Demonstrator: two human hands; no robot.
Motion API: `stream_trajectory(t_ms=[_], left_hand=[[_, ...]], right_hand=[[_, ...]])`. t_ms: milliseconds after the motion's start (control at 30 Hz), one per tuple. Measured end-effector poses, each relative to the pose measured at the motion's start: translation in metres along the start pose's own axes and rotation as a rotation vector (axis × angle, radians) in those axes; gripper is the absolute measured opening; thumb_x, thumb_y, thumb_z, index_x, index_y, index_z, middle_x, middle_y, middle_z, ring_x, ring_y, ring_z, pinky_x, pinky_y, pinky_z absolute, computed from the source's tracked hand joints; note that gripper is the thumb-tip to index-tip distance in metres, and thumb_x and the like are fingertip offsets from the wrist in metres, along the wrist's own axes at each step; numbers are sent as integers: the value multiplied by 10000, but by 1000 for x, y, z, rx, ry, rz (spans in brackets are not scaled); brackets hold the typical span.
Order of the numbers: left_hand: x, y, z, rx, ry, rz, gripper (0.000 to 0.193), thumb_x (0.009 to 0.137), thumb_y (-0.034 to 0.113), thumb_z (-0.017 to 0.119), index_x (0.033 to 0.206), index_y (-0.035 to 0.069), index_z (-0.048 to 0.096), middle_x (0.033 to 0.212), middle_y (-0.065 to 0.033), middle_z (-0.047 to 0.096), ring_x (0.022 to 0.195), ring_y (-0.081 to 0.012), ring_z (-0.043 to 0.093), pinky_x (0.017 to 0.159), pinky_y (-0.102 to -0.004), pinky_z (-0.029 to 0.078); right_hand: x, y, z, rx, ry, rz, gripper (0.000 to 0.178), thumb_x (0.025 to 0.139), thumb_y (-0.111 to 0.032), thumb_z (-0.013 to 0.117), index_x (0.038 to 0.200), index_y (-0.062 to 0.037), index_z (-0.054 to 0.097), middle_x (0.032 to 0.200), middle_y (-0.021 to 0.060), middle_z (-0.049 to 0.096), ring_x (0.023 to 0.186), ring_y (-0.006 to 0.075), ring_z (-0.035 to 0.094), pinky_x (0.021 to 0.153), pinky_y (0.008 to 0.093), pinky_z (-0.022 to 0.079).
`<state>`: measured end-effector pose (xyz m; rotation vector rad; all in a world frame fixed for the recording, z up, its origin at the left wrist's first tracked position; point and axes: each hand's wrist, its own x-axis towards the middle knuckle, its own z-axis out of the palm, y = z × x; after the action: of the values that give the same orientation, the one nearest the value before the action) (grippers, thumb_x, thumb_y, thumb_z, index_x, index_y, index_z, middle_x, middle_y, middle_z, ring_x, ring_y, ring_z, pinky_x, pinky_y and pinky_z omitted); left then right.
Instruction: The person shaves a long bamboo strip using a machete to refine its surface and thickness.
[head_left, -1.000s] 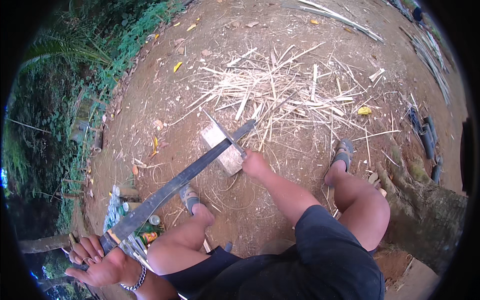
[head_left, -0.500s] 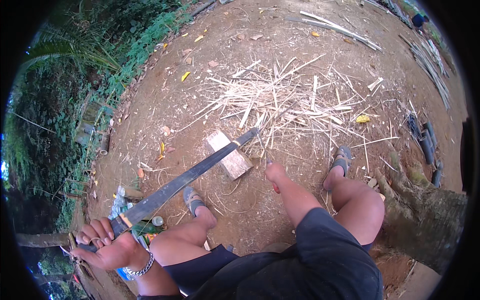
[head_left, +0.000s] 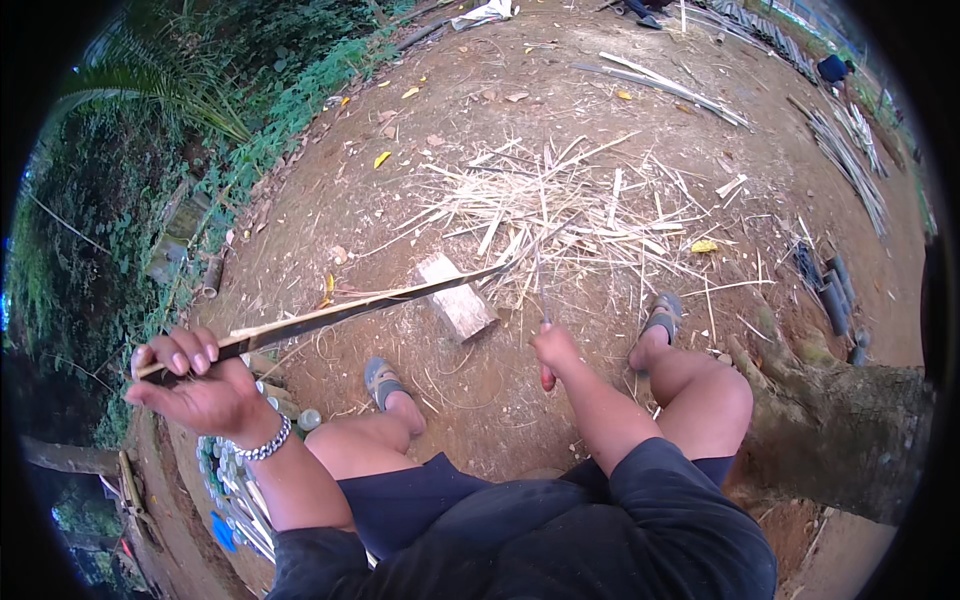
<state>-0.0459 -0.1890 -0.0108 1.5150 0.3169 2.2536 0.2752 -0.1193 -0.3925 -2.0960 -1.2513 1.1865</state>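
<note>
A long split-bamboo strip [head_left: 350, 308], dark-skinned with a pale upper edge, slants from lower left toward the middle. Its near end is gripped by my left hand [head_left: 195, 385], which has a chain bracelet at the wrist. Farther along, the strip crosses over a squared wooden block [head_left: 466, 316] on the dirt. My right hand [head_left: 555, 348] is closed around the red handle of a knife [head_left: 547, 378], just right of the block. The knife's thin blade points away from me, near the strip's far end, and is hard to separate from the shavings behind it.
Beyond the block lies a heap of pale bamboo shavings [head_left: 540, 205]. Long strips [head_left: 670, 85] rest farther off. Dark bamboo pieces [head_left: 836, 295] and a thick tree root [head_left: 830, 430] are at right. Glass jars [head_left: 310, 419] stand by my left leg. Another person [head_left: 834, 68] is far right.
The bamboo strip has turned from its broad dark face to a narrow, pale-edged side. My left hand has risen with its near end. My right hand still holds the knife.
</note>
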Motion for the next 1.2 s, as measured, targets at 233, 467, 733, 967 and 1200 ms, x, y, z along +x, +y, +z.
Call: stream_trajectory(t_ms=[233,467,733,967,1200], left_hand=[[0,-15,-4,40,63,-87,434,909,550,538,892,117,563,696,19,474,585,-86,429,525,-223,365],[-13,-19,33,39,-11,-78,415,927,534,525,832,131,509,644,7,417,568,-121,429,518,-251,367],[-23,-9,39,166,62,10,439,968,548,417,824,138,483,566,26,359,438,-86,361,411,-210,312],[-23,-15,31,193,123,46,443,974,536,414,816,133,505,556,36,352,444,-73,334,428,-208,300],[-18,-14,30,179,109,35,442,968,521,453,819,117,555,568,24,401,445,-85,359,430,-213,315]], right_hand=[[-73,-55,-21,177,-83,-295,307,805,-162,637,1073,-35,558,893,177,642,839,330,634,773,422,491],[-91,-84,6,96,-131,-409,270,834,-200,610,1044,-39,560,853,187,644,771,346,638,703,438,499],[-113,-154,5,103,-275,-611,284,845,-151,563,1077,11,539,913,253,641,879,403,638,795,469,503],[-99,-154,9,41,-265,-535,258,836,-145,574,1060,-19,545,886,231,652,844,407,641,766,476,506],[-75,-136,15,-1,-213,-574,258,823,-122,571,1062,-25,555,865,216,661,830,383,654,749,470,522]])
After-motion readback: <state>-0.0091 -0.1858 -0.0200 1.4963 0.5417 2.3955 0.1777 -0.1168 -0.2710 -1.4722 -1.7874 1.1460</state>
